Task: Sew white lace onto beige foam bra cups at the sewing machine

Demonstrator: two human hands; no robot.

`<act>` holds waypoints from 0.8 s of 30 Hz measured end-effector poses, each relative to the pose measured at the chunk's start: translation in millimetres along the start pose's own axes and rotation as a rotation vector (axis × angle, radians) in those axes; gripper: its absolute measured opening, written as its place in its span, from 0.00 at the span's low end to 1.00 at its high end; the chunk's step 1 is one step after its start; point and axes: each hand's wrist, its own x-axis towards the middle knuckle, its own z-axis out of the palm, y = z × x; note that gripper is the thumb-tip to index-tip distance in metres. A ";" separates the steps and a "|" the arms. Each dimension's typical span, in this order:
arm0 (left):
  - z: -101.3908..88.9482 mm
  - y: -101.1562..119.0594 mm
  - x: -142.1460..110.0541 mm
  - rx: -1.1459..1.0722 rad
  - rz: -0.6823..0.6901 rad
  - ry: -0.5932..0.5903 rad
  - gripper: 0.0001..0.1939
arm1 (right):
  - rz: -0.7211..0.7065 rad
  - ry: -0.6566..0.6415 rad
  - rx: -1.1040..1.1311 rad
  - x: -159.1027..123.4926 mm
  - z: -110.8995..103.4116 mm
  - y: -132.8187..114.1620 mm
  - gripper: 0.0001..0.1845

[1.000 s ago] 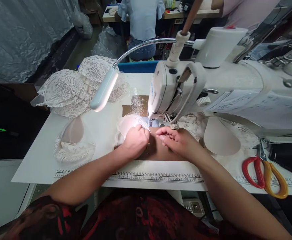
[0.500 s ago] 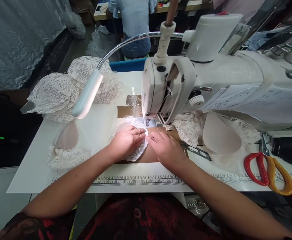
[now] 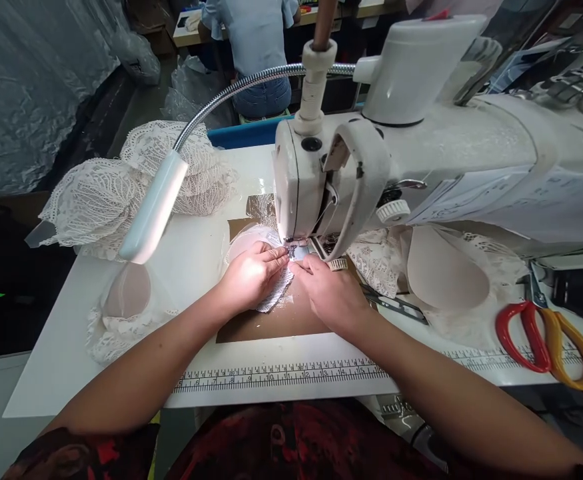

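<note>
Fabric (image 3: 276,295) shifted toward sewing machine (image 3: 307,183), under pinching left hand (image 3: 251,275), beside right hand (image 3: 334,293), whose grip is unclear

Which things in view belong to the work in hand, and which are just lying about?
In the work:
- left hand and right hand
- pale lace-edged piece at the fingers
- sewing machine
- lit lamp

Lying about, though perhaps the same batch:
- lace pile
- left-side cup
- right-side cup

Lying about:
- scissors
</note>
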 end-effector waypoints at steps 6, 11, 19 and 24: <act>3.4 -2.9 -0.8 0.010 0.016 0.041 0.16 | -0.040 0.084 0.000 -2.0 5.9 0.5 0.24; 5.5 -3.3 0.1 -0.002 -0.012 0.057 0.16 | -0.055 0.130 0.023 -2.9 11.9 2.8 0.23; 4.2 -1.3 -7.6 0.121 -0.151 0.010 0.21 | -0.082 0.223 0.067 -4.2 22.1 6.7 0.23; -1.1 9.4 -9.5 0.240 -0.247 -0.032 0.21 | -0.096 0.286 0.113 -4.5 29.1 7.3 0.22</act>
